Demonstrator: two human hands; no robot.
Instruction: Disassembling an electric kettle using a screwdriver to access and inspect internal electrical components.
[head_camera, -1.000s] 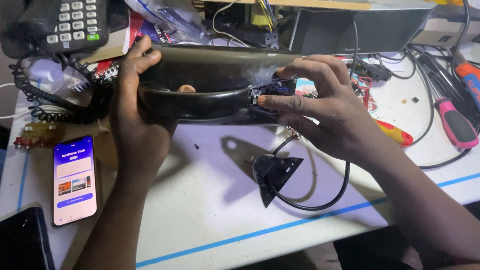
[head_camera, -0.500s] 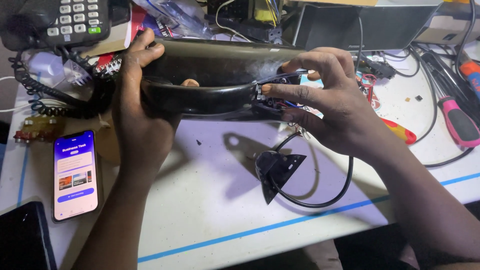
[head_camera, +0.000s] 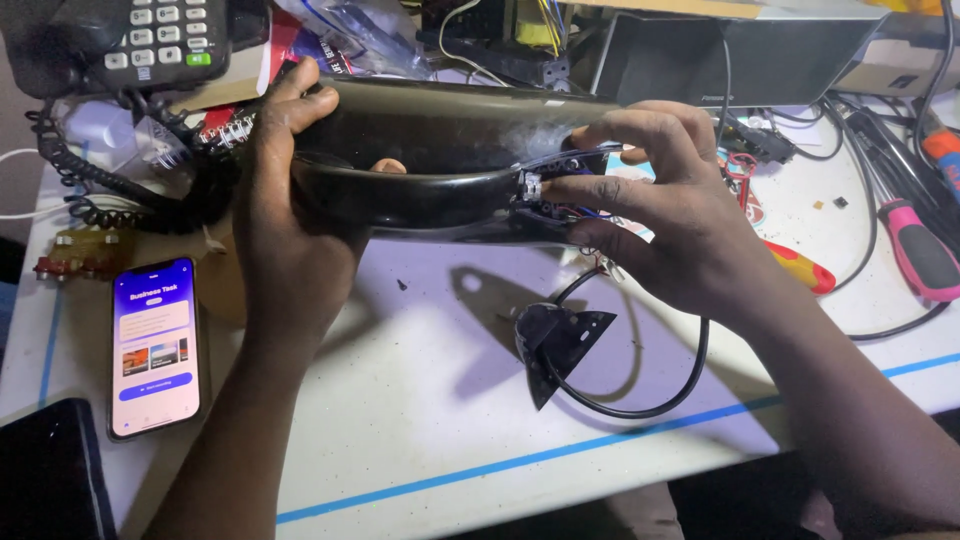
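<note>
A long curved black plastic shell (head_camera: 440, 150) is held above the white table (head_camera: 420, 430). My left hand (head_camera: 290, 230) grips its left end, thumb inside the hollow. My right hand (head_camera: 660, 220) pinches the small circuit board and wires (head_camera: 545, 190) at the shell's right end. A black cable (head_camera: 640, 400) runs down from there to a black triangular plastic piece (head_camera: 560, 335) lying on the table.
A lit phone (head_camera: 155, 345) lies at the left, a dark device (head_camera: 45, 475) at the bottom left. A desk telephone (head_camera: 130, 40) with coiled cord sits at the back left. Screwdrivers (head_camera: 920, 250) and cables lie at the right. Blue tape (head_camera: 560, 450) crosses the table's front.
The shell and both hands have shifted slightly. My right fingers have moved in on the board at the shell's right end.
</note>
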